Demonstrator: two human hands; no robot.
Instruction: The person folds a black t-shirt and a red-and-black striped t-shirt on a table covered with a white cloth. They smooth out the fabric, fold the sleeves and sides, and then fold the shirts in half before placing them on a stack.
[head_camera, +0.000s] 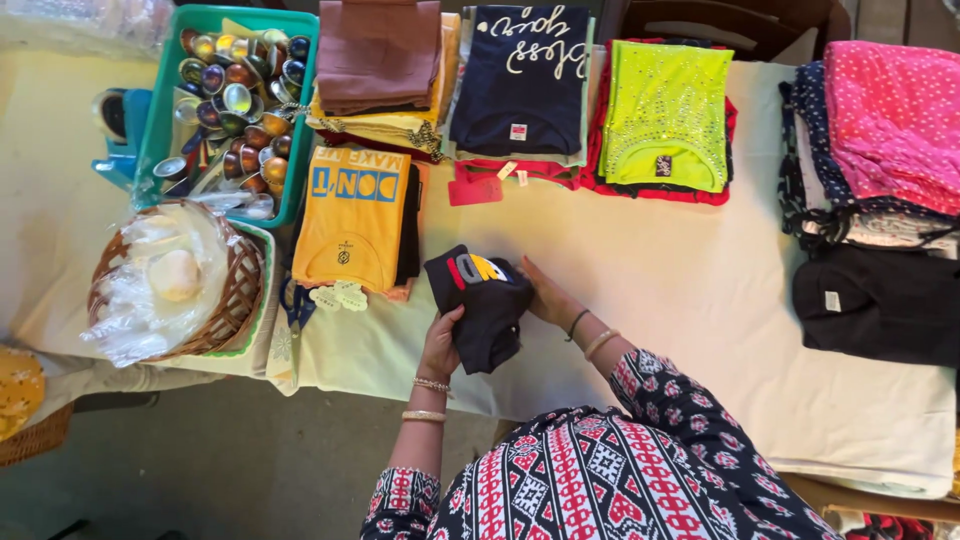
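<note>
Folded dark shirt (484, 305) gripped by both hands (440, 345) (545, 295) near the table edge (380, 375); bare cloth rightward.

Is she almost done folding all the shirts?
Mostly, it looks like. The yellow shirt, navy shirt and lime shirt already lie folded in stacks. Her left hand and right hand hold a dark shirt, half folded. The clothes at the far right look rumpled.

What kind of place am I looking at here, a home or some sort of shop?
Likely a small clothing stall. Folded shirts, like the yellow shirt, lie in stacks on a cloth-covered table, some tagged; a green tray holds shiny trinkets. Both hands, left hand and right hand, fold a dark shirt.
</note>
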